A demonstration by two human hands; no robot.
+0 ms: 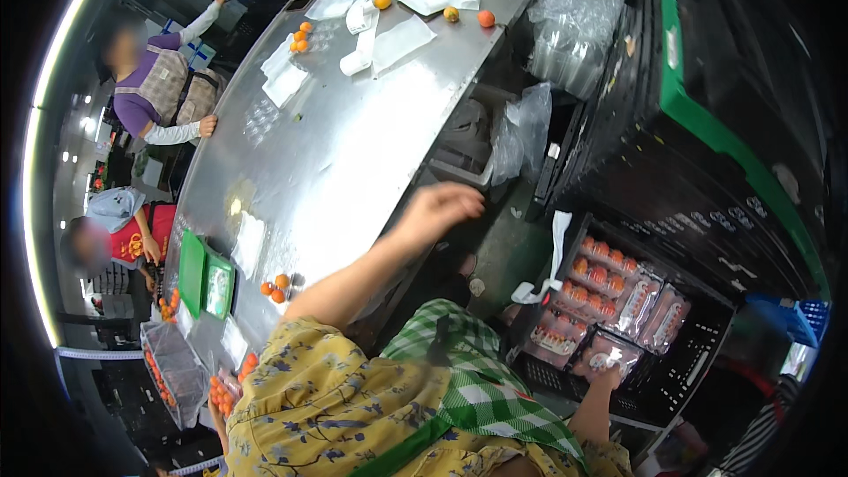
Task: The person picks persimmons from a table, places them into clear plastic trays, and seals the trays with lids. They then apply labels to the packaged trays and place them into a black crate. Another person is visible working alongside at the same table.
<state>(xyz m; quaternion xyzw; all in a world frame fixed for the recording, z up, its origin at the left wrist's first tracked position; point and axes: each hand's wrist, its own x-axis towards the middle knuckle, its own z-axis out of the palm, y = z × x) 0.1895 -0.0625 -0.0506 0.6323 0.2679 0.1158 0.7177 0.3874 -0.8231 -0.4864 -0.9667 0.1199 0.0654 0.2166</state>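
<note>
My left hand (445, 207) hangs over the edge of the metal table (278, 165), fingers loosely bent, with nothing visible in it. Low on the right, my right hand (603, 374) grips the near side of a clear plastic pack (606, 352) with a printed label. That pack is inside a black plastic crate (695, 358), at its near end. Beside it in the crate lie several clear packs of orange-red round fruit (596, 278), which look like tomatoes. Two labelled packs with paler contents, one of them a long pack (664, 320), lie along the far side.
Tall stacked black crates (722, 146) with a green rim rise at the right. A white paper strip (560, 245) hangs at the crate's corner. Loose fruit (278, 286), paper strips (404, 43) and a green box (205, 278) lie on the table. Two people stand across it.
</note>
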